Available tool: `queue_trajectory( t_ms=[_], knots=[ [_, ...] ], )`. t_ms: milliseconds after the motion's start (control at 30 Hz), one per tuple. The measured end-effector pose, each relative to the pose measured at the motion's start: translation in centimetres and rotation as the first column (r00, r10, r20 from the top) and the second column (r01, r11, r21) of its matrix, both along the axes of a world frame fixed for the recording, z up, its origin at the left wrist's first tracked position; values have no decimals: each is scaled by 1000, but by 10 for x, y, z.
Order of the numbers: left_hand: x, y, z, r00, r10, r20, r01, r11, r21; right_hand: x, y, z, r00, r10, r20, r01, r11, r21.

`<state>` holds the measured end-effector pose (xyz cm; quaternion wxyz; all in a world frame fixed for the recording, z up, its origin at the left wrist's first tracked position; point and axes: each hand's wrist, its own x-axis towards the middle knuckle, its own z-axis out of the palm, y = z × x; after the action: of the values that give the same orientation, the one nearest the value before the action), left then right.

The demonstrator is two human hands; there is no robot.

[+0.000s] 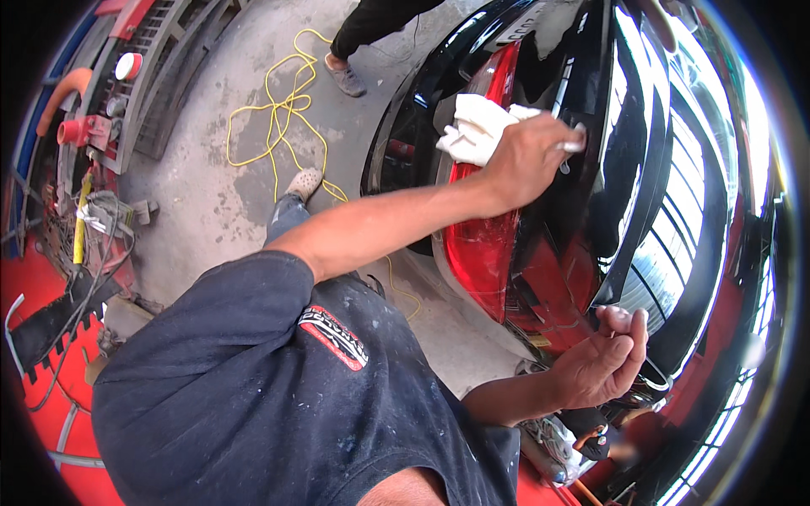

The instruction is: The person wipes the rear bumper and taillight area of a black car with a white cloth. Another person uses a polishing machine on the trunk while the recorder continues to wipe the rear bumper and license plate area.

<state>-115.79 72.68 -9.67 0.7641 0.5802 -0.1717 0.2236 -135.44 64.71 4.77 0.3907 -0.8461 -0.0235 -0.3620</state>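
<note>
My left hand (533,160) is closed on a bunched white cloth (481,128), over the rear of a glossy black car (629,181). A bit of white shows between its fingertips too. Part of the cloth lies over the car's red tail light (481,253). Lower down, beside the edge of the black bodywork, my right hand (603,358) is raised, palm turned up. Its fingers are half curled and apart at the tips, and I see nothing held in it.
A yellow cord (272,105) lies looped on the grey concrete floor (190,194). Beyond it stands another person's leg in dark trousers (371,29). Along the left are grey slatted parts (156,67), an orange curved pipe (63,97) and tangled cables (110,211).
</note>
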Motion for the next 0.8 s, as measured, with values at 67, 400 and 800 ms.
queue_trajectory(
  t_ms=[67,400,800],
  knots=[
    [33,-6,8,999,50,-20,-50,999,-17,1,4,2,999,44,-7,-45,999,-10],
    [28,2,11,994,-31,-107,39,997,73,-13,1,-24,992,-25,-122,41,990,132],
    [54,4,17,991,47,-129,-36,996,81,-11,15,-37,994,-3,-110,18,990,141]
  ],
)
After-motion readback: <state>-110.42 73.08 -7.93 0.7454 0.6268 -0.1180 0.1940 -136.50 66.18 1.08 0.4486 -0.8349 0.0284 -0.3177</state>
